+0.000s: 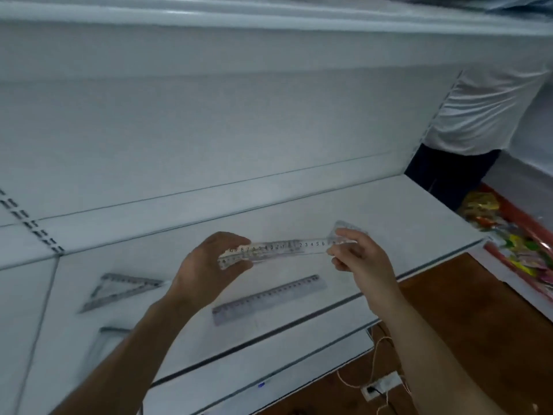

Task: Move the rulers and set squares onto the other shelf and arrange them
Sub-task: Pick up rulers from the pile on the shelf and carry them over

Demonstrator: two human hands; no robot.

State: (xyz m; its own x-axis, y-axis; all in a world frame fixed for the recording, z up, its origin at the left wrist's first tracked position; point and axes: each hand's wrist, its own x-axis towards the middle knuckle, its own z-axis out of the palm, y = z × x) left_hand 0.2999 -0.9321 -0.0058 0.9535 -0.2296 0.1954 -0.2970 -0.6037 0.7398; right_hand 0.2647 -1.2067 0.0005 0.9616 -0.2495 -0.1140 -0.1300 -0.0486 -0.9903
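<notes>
Both my hands hold a clear plastic ruler (pixel 287 248) a little above the white shelf (pixel 389 223). My left hand (pixel 209 265) pinches its left end between thumb and fingers. My right hand (pixel 356 256) pinches its right end, and a second clear piece (pixel 344 227) shows behind those fingers. A grey-tinted ruler (pixel 269 299) lies flat on the shelf below the held one. One clear set square (pixel 122 290) lies to the left, and another set square (pixel 101 345) sits nearer me, partly hidden by my left forearm.
A person in a white shirt (pixel 484 109) stands at the right end of the shelving. A red tray of colourful packets (pixel 514 238) lies on the right. A lower shelf edge (pixel 269 363) juts out below. A power strip and cord (pixel 380 386) lie on the brown floor.
</notes>
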